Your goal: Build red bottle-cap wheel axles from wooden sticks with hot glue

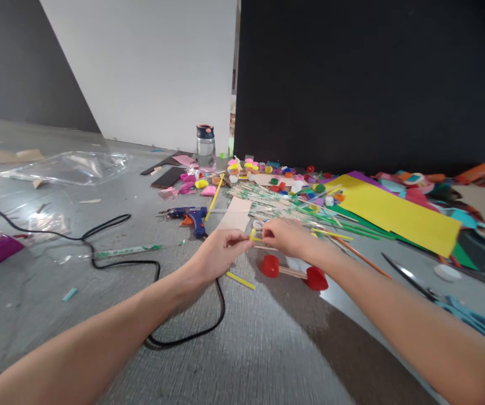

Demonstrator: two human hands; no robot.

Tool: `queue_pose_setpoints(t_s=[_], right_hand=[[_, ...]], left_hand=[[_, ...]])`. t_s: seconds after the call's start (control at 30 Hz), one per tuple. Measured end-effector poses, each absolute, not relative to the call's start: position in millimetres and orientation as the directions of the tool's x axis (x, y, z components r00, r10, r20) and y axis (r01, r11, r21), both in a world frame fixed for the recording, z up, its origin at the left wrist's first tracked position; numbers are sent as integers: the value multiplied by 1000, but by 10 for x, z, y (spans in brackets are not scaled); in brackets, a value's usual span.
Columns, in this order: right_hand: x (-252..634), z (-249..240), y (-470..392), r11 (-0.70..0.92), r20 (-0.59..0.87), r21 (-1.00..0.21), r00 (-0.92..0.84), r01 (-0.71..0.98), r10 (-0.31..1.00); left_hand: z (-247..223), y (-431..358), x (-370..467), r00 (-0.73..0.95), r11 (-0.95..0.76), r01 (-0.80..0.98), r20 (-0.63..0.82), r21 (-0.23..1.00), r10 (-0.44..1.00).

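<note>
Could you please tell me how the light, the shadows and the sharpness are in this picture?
Head view: glare whitens folds of the clear plastic bag and one blade of the scissors; a broad shadow darkens the floor at lower right; wide-angle distortion seems to stretch both forearms; the right forearm blurs near the corner; the black panel shows little detail.

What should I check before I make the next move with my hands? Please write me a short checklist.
1. Yellow piece at fingertips of left hand: ok.
2. Right hand close to it: ok.
3. Black cord clear of left forearm: not ok, it passes beneath.
4. Glue gun out of both hands: ok.
5. Glue gun cool: cannot tell.
6. Bottle upright: ok.
</note>
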State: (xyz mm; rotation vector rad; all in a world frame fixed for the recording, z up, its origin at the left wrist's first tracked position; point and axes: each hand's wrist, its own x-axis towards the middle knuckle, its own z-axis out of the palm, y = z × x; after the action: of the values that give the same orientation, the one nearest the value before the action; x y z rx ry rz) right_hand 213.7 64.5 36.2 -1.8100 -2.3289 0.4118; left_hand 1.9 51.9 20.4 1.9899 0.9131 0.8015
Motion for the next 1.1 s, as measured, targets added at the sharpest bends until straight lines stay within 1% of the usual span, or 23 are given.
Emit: queue_pose_setpoints(t_s=[0.1,0.3,0.4,0.5,0.6,0.73,0.83,0.93,1.1], right_hand=[[2179,427,582,221,-27,-412,-254,884,967],[2136,566,177,174,1,-700,-243,692,970],[2080,569,3,124,-13,-790,-220,600,975],[2040,576,-78,71,-40,-842,-193,535,980],[2003,613,-114,45,-60,-866,-194,497,979],[1980,622,-151,67,-44,-878,-218,473,975],[1991,580,-189,133,20,-876,-240,464,971],[2001,554,-232,230,115,-842,-255,488,960],[1989,565,-263,330,189,-763,-296,556,936]], left_hand=[[173,532,33,543,-311,240,138,920,828],[225,463,82,525,-170,81,103,982,845],[282,394,103,529,-132,28,97,991,843],[315,341,121,542,-97,-5,85,995,836],[317,321,135,544,-61,-29,67,998,837],[316,315,134,546,13,-72,29,997,837],[336,298,122,556,96,-104,-22,990,831],[367,273,111,580,165,-107,-73,980,811],[386,258,107,620,190,-81,-100,978,779]])
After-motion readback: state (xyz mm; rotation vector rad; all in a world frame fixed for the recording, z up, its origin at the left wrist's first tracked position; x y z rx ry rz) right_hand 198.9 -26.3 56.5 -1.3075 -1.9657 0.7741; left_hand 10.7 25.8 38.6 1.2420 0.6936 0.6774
